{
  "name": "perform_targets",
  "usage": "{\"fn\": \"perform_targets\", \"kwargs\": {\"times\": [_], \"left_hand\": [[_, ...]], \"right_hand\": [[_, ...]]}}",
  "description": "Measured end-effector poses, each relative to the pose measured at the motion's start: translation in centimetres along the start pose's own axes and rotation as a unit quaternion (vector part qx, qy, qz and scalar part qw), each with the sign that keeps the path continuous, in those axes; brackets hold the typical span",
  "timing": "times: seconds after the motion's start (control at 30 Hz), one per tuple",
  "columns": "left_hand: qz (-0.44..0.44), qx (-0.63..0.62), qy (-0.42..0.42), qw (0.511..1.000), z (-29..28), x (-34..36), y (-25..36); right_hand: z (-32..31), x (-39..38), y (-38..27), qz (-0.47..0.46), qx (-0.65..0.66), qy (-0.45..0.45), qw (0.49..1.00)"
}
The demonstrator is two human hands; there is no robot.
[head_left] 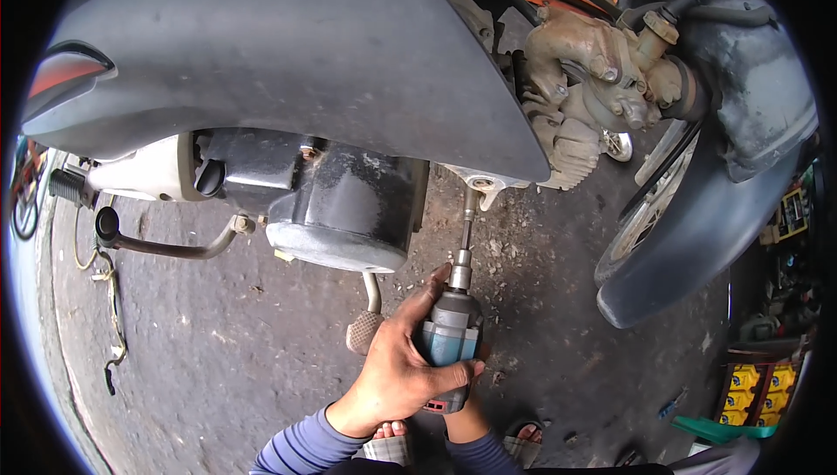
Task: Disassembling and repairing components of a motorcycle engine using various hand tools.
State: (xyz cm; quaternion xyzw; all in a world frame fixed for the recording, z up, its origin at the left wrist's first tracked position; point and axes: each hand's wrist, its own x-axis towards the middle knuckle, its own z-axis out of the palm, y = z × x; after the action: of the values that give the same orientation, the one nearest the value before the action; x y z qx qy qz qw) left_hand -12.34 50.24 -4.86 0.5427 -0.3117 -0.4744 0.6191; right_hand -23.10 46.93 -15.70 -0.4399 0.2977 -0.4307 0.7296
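Note:
My left hand (pixel 394 372) is wrapped over the body of a teal and black cordless impact driver (pixel 452 335). Its index finger reaches forward along the tool's nose. Under the driver comes my right hand (pixel 468 423), closed around the grip; most of its fingers are hidden behind the tool. A long socket extension (pixel 467 235) runs from the chuck up to a bolt area on the metal lug (pixel 479 183) below the motorcycle's large grey body panel (pixel 331 47). Whether the socket is fully seated cannot be made out.
Left of the driver are a black engine cover (pixel 349 200), a bent pedal lever (pixel 174 248) and a knurled footrest (pixel 363 333). The dirty engine (pixel 602 74) and front wheel fender (pixel 706 248) lie to the right. Yellow boxes (pixel 741 392) stand on a rack at lower right.

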Motion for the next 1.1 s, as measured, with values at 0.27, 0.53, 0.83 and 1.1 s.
{"fn": "perform_targets", "kwargs": {"times": [0.27, 0.53, 0.83, 1.1], "left_hand": [[-0.053, -0.082, 0.010, 0.995, 0.8, -0.3, 1.2], [-0.033, -0.013, 0.008, 0.999, 0.0, -0.3, 1.1], [-0.031, -0.013, -0.004, 0.999, -0.4, -0.3, 1.6], [0.012, 0.000, 0.016, 1.000, 0.0, -0.3, 0.0]], "right_hand": [[0.3, 0.7, -0.4, -0.028, 0.037, 0.018, 0.999], [0.0, 0.4, -1.0, -0.088, -0.126, -0.060, 0.986], [0.0, -0.3, -0.1, 0.017, 0.004, -0.015, 1.000], [-0.1, -0.1, -0.2, 0.062, 0.113, -0.012, 0.992]]}}
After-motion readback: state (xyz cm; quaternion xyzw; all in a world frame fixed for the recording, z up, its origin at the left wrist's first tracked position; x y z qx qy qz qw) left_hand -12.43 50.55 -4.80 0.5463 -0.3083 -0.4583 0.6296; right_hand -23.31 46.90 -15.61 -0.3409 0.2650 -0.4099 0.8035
